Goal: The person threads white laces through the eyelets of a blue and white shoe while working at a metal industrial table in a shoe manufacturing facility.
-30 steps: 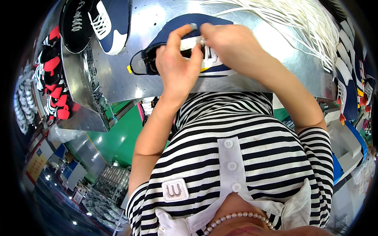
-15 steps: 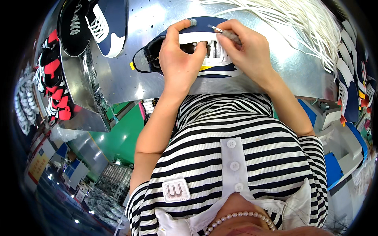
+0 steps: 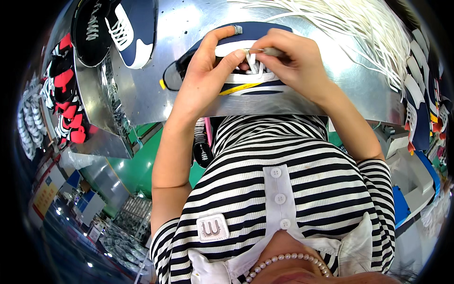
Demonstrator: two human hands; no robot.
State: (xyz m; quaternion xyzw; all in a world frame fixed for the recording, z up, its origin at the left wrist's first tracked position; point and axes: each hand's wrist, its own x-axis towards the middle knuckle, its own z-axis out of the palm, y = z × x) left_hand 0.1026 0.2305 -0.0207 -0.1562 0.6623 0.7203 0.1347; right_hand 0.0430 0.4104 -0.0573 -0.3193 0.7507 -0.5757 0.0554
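A navy shoe upper (image 3: 257,26) with a white eyelet strip lies on the metal table in front of me, its heel toward the left. My left hand (image 3: 201,78) grips it, thumb by the eyelet strip and index finger stretched over the far side. Grey tape wraps that fingertip. White lace (image 3: 255,67) crosses the shoe's opening in loops. Pinched in my right hand (image 3: 302,64) is a thin-tipped hand tool (image 3: 273,52) with a greyish handle. Its metal tip points left and meets the left thumb at the lace; whether it is hooked cannot be made out.
A bundle of loose white laces (image 3: 359,33) spreads over the table's (image 3: 142,90) far right. Finished-looking laced uppers, one navy (image 3: 135,35) and one black (image 3: 90,38), lie at the far left. More navy uppers (image 3: 418,111) hang at the right edge; red-and-black ones (image 3: 64,85) are stacked left.
The tool's tip has come from beyond the eyelet strip to the left thumb. My left thumb has moved up against the strip, and the shoe has shifted slightly right.
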